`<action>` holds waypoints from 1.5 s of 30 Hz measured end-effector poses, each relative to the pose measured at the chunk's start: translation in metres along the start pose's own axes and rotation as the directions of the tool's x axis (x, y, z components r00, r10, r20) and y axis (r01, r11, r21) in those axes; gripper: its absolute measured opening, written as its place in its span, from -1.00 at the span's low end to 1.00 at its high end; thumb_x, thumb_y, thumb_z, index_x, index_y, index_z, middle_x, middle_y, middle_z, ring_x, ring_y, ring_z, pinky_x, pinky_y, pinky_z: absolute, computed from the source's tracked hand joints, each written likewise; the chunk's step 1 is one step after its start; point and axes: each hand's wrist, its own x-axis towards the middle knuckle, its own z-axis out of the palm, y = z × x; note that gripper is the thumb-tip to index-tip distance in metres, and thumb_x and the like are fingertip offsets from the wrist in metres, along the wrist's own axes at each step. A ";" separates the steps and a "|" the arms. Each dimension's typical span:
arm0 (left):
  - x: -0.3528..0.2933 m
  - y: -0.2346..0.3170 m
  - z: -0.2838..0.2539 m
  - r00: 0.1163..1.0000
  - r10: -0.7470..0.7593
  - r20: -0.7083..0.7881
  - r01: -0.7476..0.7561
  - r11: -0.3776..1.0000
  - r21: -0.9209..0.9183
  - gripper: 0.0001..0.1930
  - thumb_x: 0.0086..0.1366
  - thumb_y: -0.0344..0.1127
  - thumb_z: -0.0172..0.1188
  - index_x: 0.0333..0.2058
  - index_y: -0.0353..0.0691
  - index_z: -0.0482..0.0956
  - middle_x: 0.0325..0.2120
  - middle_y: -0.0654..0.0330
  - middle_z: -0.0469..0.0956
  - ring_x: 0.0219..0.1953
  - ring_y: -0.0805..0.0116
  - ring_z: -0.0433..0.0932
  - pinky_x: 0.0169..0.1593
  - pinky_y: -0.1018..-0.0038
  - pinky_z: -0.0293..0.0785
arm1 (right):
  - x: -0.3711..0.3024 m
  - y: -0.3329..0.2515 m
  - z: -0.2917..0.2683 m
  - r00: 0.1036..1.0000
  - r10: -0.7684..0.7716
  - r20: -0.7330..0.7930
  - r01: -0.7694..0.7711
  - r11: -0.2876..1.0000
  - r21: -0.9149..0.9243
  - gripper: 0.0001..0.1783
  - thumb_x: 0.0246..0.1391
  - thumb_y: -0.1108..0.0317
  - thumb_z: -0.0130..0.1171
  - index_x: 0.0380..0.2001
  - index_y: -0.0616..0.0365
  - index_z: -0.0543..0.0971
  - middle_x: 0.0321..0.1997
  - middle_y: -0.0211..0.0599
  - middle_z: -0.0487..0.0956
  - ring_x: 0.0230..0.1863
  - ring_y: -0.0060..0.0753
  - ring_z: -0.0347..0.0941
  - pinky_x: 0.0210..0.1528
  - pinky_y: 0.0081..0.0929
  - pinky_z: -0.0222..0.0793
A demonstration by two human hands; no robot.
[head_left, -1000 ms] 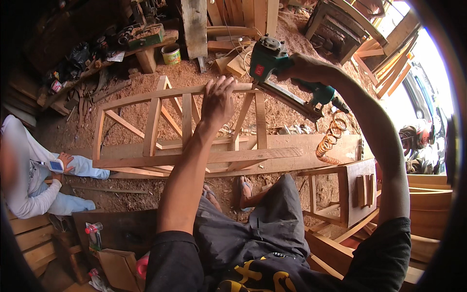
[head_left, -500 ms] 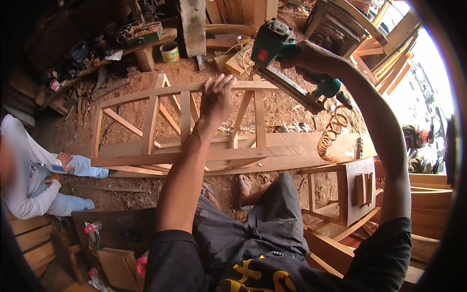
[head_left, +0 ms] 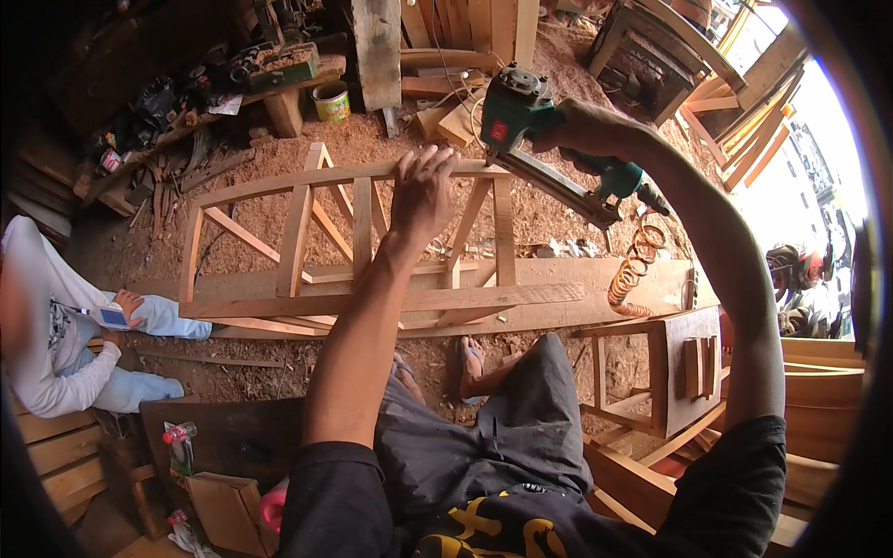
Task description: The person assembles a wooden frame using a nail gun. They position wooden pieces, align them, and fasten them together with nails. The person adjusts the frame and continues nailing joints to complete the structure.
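My left hand (head_left: 423, 193) rests over the curved top rail of a slatted wooden frame (head_left: 294, 244), its fingers wrapped across the wood. A green pneumatic nail gun (head_left: 510, 113) is in my right hand (head_left: 579, 130), gripped by its handle. The nose of the gun meets or almost touches the rail to the right of my left hand; whether it presses on the wood I cannot tell. From the handle's end an orange coiled air hose (head_left: 636, 260) hangs down. The frame stands on edge on a long wooden plank (head_left: 605, 272).
A seated person (head_left: 56, 344) holding a small device is at the left. Sawdust covers the ground around a paint can (head_left: 331, 100) and a cluttered low bench (head_left: 284, 113). A small wooden stool-like piece (head_left: 672, 395) stands near my right knee, with stacked timber beyond.
The nail gun in my right hand has come down, bringing its nose to the frame's top rail. My left hand keeps its place on the rail. The view has shifted slightly.
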 end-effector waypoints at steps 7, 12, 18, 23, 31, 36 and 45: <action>0.000 -0.002 0.002 0.999 -0.017 0.029 0.016 1.000 0.013 -0.43 0.15 -0.58 -0.02 0.19 -0.28 0.40 0.23 0.09 0.40 0.34 0.19 0.28 0.46 0.07 -0.08 | -0.004 0.005 -0.011 0.997 -0.074 -0.032 0.073 0.997 -0.014 -0.77 0.08 0.22 0.30 -0.36 0.17 0.61 -0.69 -0.46 0.47 -0.78 -0.65 0.33 -0.73 -0.56 0.21; 0.009 0.004 -0.010 0.991 -0.064 0.113 0.062 0.998 0.023 -0.45 0.19 -0.51 0.01 0.21 -0.26 0.39 0.22 0.03 0.40 0.32 0.18 0.30 0.46 0.07 -0.06 | -0.062 0.022 -0.009 0.978 -0.056 -0.199 0.028 0.990 -0.141 -0.72 0.15 0.11 0.26 -0.31 0.11 0.68 -0.67 -0.37 0.54 -0.73 -0.66 0.41 -0.67 -0.53 0.35; 0.044 0.015 -0.030 0.908 -0.118 0.401 0.164 0.983 -0.082 -0.46 0.17 -0.22 0.27 0.15 -0.14 0.48 0.12 0.04 0.51 0.18 0.13 0.48 0.33 0.14 0.25 | -0.197 0.085 0.069 0.788 0.329 -0.520 -0.274 0.944 0.182 -0.60 -0.02 0.18 0.43 -0.22 0.26 0.64 -0.56 -0.30 0.60 -0.58 -0.54 0.46 -0.51 -0.40 0.40; 0.067 0.022 -0.010 0.880 -0.079 0.469 0.169 0.974 -0.152 -0.57 0.17 -0.18 0.35 0.00 -0.18 0.58 -0.07 0.02 0.62 -0.01 0.13 0.60 0.09 0.21 0.50 | -0.287 0.180 0.168 0.711 0.351 -0.610 -0.128 0.917 0.378 -0.71 0.00 0.27 0.40 -0.29 0.19 0.56 -0.63 -0.48 0.47 -0.68 -0.66 0.30 -0.63 -0.52 0.18; 0.063 0.011 0.024 0.934 -0.027 0.357 0.076 0.989 -0.125 -0.77 0.08 -0.39 0.24 -0.23 -0.21 0.58 -0.24 -0.04 0.60 -0.07 -0.02 0.58 0.10 -0.02 0.43 | -0.334 0.249 0.257 0.718 0.487 -0.498 -0.059 0.755 0.654 -0.83 0.12 0.33 0.29 -0.26 0.12 0.54 -0.68 -0.56 0.38 -0.77 -0.70 0.21 -0.72 -0.57 0.07; 0.031 0.048 -0.006 0.960 -0.239 0.144 0.223 0.968 0.116 -0.53 0.28 -0.14 0.23 0.11 -0.19 0.45 0.06 0.11 0.50 0.20 0.14 0.40 0.40 -0.08 -0.06 | -0.338 0.256 0.239 0.855 0.188 -0.483 0.042 0.904 0.426 -0.53 0.08 0.32 0.14 0.05 0.34 0.49 -0.06 -0.10 0.55 -0.06 -0.27 0.40 0.08 -0.30 0.21; -0.127 -0.039 -0.148 0.813 -0.510 -0.280 0.474 0.860 -0.188 -0.82 0.28 -0.34 0.22 -0.17 -0.23 0.66 -0.31 0.10 0.71 -0.35 0.27 0.69 -0.22 0.34 0.65 | -0.301 0.158 0.138 0.909 0.112 -0.401 0.036 0.938 0.344 -0.85 0.13 0.33 0.27 -0.31 0.16 0.56 -0.67 -0.55 0.42 -0.71 -0.69 0.28 -0.69 -0.56 0.13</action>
